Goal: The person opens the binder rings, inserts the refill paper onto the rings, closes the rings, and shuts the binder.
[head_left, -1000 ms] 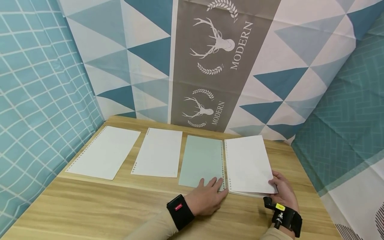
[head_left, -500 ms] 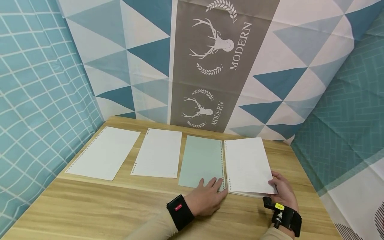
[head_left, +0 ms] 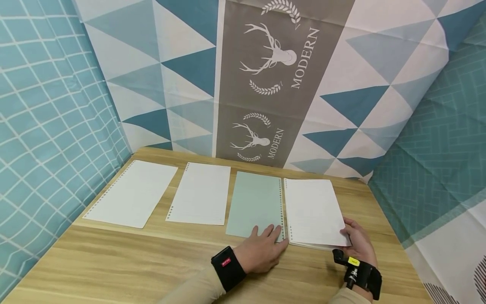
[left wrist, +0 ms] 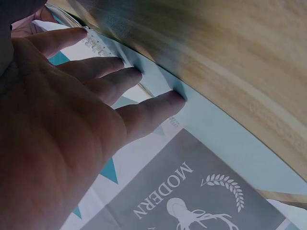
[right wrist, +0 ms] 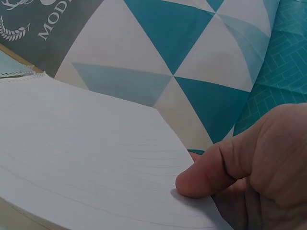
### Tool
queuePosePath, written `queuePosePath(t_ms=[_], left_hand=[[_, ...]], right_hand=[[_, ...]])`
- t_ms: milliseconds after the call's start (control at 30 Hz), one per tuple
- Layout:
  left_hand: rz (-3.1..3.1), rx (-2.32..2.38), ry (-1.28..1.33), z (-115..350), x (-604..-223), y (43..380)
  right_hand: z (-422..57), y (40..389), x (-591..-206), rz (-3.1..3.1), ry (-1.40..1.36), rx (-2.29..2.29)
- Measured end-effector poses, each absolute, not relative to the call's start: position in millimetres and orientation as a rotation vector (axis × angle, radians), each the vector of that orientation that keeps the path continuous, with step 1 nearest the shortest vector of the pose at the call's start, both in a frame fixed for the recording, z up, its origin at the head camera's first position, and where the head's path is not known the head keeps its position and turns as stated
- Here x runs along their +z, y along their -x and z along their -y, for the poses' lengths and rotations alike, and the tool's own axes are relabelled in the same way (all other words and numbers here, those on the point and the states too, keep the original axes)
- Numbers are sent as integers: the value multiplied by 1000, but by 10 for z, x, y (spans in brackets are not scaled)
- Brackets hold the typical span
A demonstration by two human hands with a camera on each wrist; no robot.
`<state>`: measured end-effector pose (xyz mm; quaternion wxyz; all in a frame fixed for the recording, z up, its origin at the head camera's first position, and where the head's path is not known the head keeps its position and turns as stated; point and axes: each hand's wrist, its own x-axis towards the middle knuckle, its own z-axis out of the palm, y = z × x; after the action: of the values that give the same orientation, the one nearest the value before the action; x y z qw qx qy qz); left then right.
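A pale green cover [head_left: 255, 202] with a row of holes down its right edge lies beside a stack of white punched paper [head_left: 313, 211]. My left hand [head_left: 262, 251] rests on the cover's near right corner, fingers spread and fairly straight; the left wrist view shows its fingertips [left wrist: 175, 97] on the green surface. At the stack's near right corner, my right hand [head_left: 358, 240] pinches the paper, thumb on top and the other fingers partly hidden beneath. In the right wrist view, faintly lined white paper [right wrist: 96, 143] curves up toward that thumb.
Two more white punched sheets lie to the left, one at the far left [head_left: 130, 194] and one nearer the cover [head_left: 199, 194]. All of it is on a wood-grain table [head_left: 133, 261]. Patterned cloth [head_left: 190, 84] hangs behind the table and along both sides.
The far edge of the white paper in my right hand has come down, and the sheet looks flatter on the stack. Both hands have stayed in place.
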<state>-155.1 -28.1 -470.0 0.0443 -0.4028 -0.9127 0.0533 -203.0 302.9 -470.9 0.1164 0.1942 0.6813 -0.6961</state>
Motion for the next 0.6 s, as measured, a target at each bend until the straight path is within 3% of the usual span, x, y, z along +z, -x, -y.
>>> queuePosePath(t_ms=[600], left_hand=[[2848, 144, 1236, 332, -4676, 1600]], right_hand=[[-3044, 2010, -4677, -2093, -667, -1985]])
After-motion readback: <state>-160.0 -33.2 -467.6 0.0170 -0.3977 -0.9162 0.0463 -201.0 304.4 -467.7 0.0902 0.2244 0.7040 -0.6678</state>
